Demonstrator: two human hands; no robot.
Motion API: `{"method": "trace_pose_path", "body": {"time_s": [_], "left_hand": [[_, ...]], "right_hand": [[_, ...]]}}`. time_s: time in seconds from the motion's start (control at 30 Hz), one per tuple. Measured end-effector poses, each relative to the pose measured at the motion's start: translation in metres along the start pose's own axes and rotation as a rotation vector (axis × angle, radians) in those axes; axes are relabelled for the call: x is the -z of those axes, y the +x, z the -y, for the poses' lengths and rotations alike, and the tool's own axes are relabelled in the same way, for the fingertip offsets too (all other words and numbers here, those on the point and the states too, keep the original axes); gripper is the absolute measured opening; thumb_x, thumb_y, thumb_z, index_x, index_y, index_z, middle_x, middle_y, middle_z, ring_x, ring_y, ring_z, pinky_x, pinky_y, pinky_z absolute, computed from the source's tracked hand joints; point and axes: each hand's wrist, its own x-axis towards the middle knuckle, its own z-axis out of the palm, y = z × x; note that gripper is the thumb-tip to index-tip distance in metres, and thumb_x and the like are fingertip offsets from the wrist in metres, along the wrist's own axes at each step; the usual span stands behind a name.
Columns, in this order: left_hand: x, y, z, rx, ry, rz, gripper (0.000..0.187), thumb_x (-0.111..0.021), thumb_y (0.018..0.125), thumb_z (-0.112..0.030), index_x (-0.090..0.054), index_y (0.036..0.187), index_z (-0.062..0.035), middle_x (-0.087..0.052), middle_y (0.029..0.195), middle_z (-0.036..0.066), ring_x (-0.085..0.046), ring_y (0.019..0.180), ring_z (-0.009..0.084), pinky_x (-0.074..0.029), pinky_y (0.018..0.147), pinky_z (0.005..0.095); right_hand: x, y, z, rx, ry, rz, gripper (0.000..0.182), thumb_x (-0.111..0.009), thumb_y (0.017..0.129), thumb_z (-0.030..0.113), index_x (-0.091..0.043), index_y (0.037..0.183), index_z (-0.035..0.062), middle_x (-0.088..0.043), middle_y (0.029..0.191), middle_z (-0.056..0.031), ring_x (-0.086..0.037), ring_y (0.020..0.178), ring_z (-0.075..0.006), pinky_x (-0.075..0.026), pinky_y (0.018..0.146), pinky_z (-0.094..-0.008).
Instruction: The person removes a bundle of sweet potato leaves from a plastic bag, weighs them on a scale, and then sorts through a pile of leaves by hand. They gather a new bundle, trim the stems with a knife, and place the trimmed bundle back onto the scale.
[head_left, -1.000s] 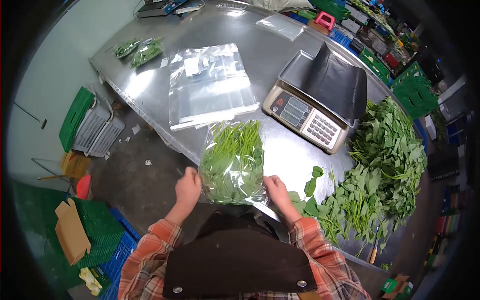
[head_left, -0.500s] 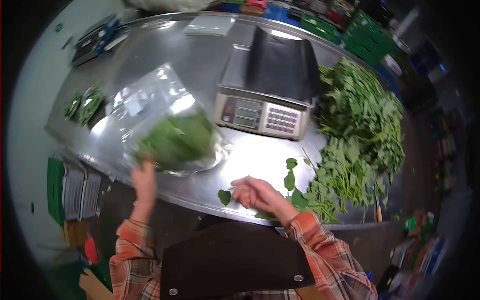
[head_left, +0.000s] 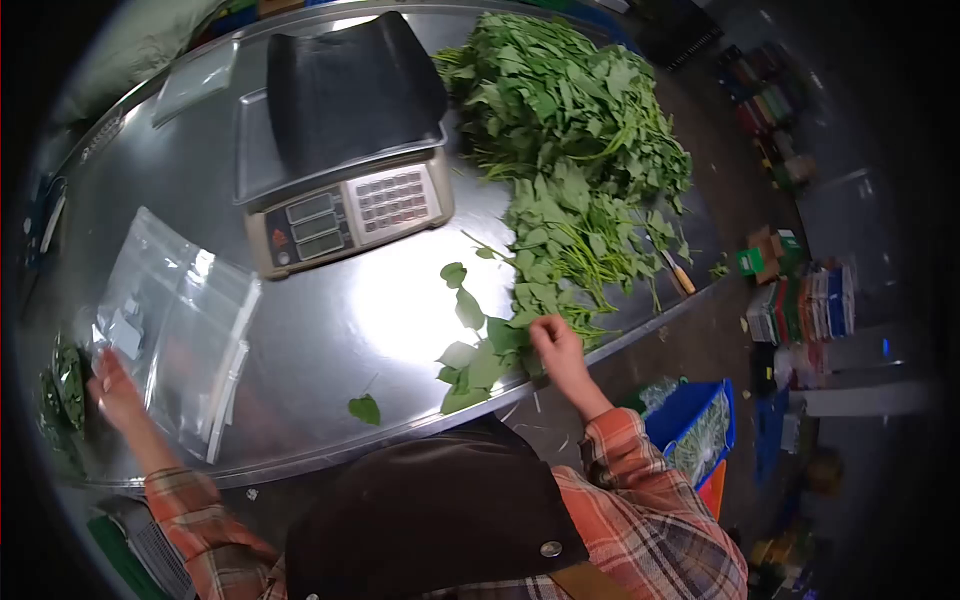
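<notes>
At the left, my left hand [head_left: 116,392] is beside filled bags of greens [head_left: 68,385]. Its fingers look stretched out and hold nothing I can see, though they are slightly blurred. Just right of it lies a stack of flat clear plastic bags [head_left: 185,320]. My right hand [head_left: 560,350] has its fingers pinched at the near edge of loose leafy stems [head_left: 485,365]. A big heap of leafy greens [head_left: 570,110] extends behind it. One single leaf [head_left: 364,409] rests on the metal table [head_left: 300,440] between my hands.
A scale [head_left: 350,215] with a black curved tray [head_left: 355,90] stands mid-table. A knife with a wooden handle [head_left: 682,275] lies by the right edge. Another clear packet [head_left: 196,80] lies at the back left. A blue crate [head_left: 690,430] is on the floor at right.
My view has turned right. The filled bag of greens has left the top of the flat bags, and my left hand has gone left. My right hand has moved to the loose stems.
</notes>
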Motion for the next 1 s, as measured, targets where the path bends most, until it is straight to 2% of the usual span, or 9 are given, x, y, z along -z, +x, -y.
{"method": "trace_pose_path", "body": {"time_s": [0.03, 0.13, 0.3, 0.5, 0.57, 0.7, 0.8, 0.9, 1.0], "left_hand": [[-0.035, -0.035, 0.057, 0.071, 0.06, 0.042, 0.037, -0.044, 0.095, -0.025, -0.047, 0.116, 0.0048, -0.055, 0.11, 0.014, -0.054, 0.101, 0.0216, -0.043, 0.093, 0.0347], [-0.159, -0.163, 0.185, 0.487, 0.149, 0.162, 0.032, -0.043, 0.097, -0.029, -0.052, 0.111, -0.0017, -0.06, 0.092, 0.008, -0.058, 0.086, 0.0176, -0.049, 0.079, 0.032], [-0.283, -0.331, 0.268, 0.963, 0.293, 0.645, 0.033, -0.044, 0.096, -0.026, -0.053, 0.107, 0.0031, -0.062, 0.084, 0.013, -0.061, 0.075, 0.0189, -0.052, 0.068, 0.0311], [-0.356, -0.441, 0.338, 1.357, 0.464, 0.898, 0.035, -0.044, 0.097, -0.028, -0.056, 0.103, 0.0048, -0.063, 0.088, 0.013, -0.062, 0.077, 0.0191, -0.052, 0.073, 0.0305], [-0.39, -0.47, 0.358, 1.231, 0.499, 0.705, 0.033, -0.051, 0.094, -0.024, -0.054, 0.111, 0.0038, -0.062, 0.091, 0.011, -0.06, 0.074, 0.0148, -0.052, 0.068, 0.0274], [-0.397, -0.49, 0.402, 0.863, 0.798, 0.403, 0.029, -0.065, 0.085, -0.027, -0.059, 0.098, -0.0015, -0.06, 0.079, 0.002, -0.054, 0.063, 0.0072, -0.045, 0.055, 0.021], [-0.403, -0.504, 0.408, 0.631, 0.665, 0.313, 0.046, -0.067, 0.082, -0.02, -0.046, 0.115, 0.0025, -0.057, 0.093, 0.007, -0.055, 0.077, 0.0099, -0.047, 0.069, 0.0251], [-0.411, -0.504, 0.403, 0.048, 1.15, 0.128, 0.04, -0.068, 0.082, -0.018, -0.047, 0.11, 0.0013, -0.057, 0.091, 0.008, -0.055, 0.076, 0.0091, -0.045, 0.064, 0.0224], [-0.423, -0.5, 0.383, 0.618, 0.808, 0.367, 0.027, -0.066, 0.084, -0.02, -0.054, 0.096, 0.0006, -0.059, 0.08, 0.006, -0.055, 0.068, 0.0083, -0.044, 0.056, 0.0222]], "right_hand": [[0.016, 0.005, -0.003, 0.058, -0.071, -0.093, 0.017, -0.057, 0.085, 0.017, -0.058, 0.092, 0.0016, -0.061, 0.084, -0.0165, -0.06, 0.072, -0.0288, -0.047, 0.067, -0.0373], [0.056, 0.02, -0.025, 0.204, -0.611, -0.164, 0.012, -0.064, 0.078, 0.008, -0.058, 0.087, 0.0035, -0.059, 0.082, -0.0114, -0.057, 0.066, -0.0232, -0.046, 0.061, -0.03], [0.103, 0.035, -0.05, 0.28, -1.024, 0.043, 0.015, -0.07, 0.073, 0.009, -0.06, 0.082, 0.0042, -0.059, 0.077, -0.0106, -0.055, 0.061, -0.0213, -0.045, 0.059, -0.031], [0.153, 0.066, -0.028, -0.071, 0.055, 0.534, 0.021, -0.072, 0.074, 0.018, -0.06, 0.084, 0.0037, -0.057, 0.066, -0.0046, -0.05, 0.06, -0.0118, -0.043, 0.058, -0.0282], [0.155, 0.066, -0.007, -0.001, 0.12, 0.62, 0.021, -0.07, 0.078, 0.019, -0.058, 0.084, 0.0034, -0.055, 0.065, -0.0015, -0.049, 0.063, -0.0076, -0.042, 0.057, -0.0255], [0.14, 0.073, -0.004, 0.29, -0.038, 0.732, 0.025, -0.067, 0.079, 0.019, -0.049, 0.084, 0.0025, -0.056, 0.067, -0.0138, -0.055, 0.061, -0.0315, -0.043, 0.056, -0.0375], [0.134, 0.087, -0.02, 0.328, -0.097, 0.754, 0.029, -0.07, 0.076, 0.022, -0.05, 0.082, 0.0015, -0.057, 0.065, -0.0139, -0.056, 0.059, -0.0282, -0.045, 0.056, -0.0369], [0.126, 0.092, -0.023, 0.332, -0.025, 0.683, 0.025, -0.069, 0.076, 0.016, -0.049, 0.079, 0.0019, -0.054, 0.063, -0.0103, -0.052, 0.057, -0.0224, -0.042, 0.053, -0.034], [0.123, 0.083, -0.014, 0.461, -0.023, 0.646, 0.023, -0.069, 0.076, 0.006, -0.046, 0.074, 0.0026, -0.048, 0.058, -0.0021, -0.043, 0.053, -0.0097, -0.038, 0.049, -0.027]]}}
